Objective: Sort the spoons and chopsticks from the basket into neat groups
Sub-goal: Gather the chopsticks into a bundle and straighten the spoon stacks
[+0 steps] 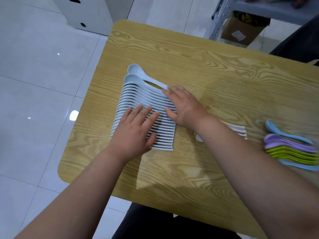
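Note:
A long row of several white soup spoons lies nested side by side on the wooden table, bowls to the left, handles to the right. My left hand lies flat on the near part of the row, fingers spread. My right hand presses flat against the handle ends, fingers apart. At the row's far end one white spoon sits slightly apart. A few pale spoons lie partly hidden behind my right forearm. Coloured spoons, blue, purple and green, lie grouped at the right edge. No basket or chopsticks are visible.
A white cabinet stands on the tiled floor beyond the table's far left corner. A metal shelf with a cardboard box stands at the far right. The table's left edge runs close to the spoon bowls.

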`<state>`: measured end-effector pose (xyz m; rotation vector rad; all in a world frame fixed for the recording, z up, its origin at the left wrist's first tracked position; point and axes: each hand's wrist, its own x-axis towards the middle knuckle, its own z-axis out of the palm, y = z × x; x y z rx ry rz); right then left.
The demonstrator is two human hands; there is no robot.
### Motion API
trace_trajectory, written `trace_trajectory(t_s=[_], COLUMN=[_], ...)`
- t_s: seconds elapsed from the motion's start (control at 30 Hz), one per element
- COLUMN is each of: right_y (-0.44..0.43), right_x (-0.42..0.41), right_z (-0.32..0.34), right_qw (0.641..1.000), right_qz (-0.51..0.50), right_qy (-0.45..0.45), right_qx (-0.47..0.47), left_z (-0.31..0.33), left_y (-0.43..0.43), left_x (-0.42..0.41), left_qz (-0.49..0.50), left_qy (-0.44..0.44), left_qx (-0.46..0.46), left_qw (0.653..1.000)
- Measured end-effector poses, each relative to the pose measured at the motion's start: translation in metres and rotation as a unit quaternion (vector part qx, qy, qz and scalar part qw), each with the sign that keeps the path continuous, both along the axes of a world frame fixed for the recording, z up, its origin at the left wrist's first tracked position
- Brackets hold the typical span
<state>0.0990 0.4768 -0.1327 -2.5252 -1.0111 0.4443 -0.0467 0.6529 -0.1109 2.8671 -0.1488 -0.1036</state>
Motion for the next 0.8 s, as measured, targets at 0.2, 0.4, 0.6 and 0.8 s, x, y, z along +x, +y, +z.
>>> trace_trajectory(t_s=[0.2, 0.4, 0.6, 0.8], right_y=[-0.062, -0.162, -0.271, -0.358], right_x=[-0.049, -0.084, -0.109, -0.116], right_z=[0.032, 0.046, 0.044, 0.027], right_qw=[0.990, 0.989, 0.988, 0.978], right_qz=[0.008, -0.044, -0.132, -0.189], right_qy=[-0.111, -0.121, -0.081, -0.092], right_qx=[0.081, 0.067, 0.026, 0.012], left_z=[0.011, 0.024, 0.025, 0.023], left_y=[-0.037, -0.116, -0.217, -0.303], left_x=[0.008, 0.010, 0.016, 0.050], left_qz=[-0.005, -0.077, -0.161, -0.105], left_qy=[-0.061, -0.038, 0.000, 0.019], left_qx=[-0.051, -0.071, -0.076, -0.146], left_qw=[0.997, 0.994, 0.984, 0.984])
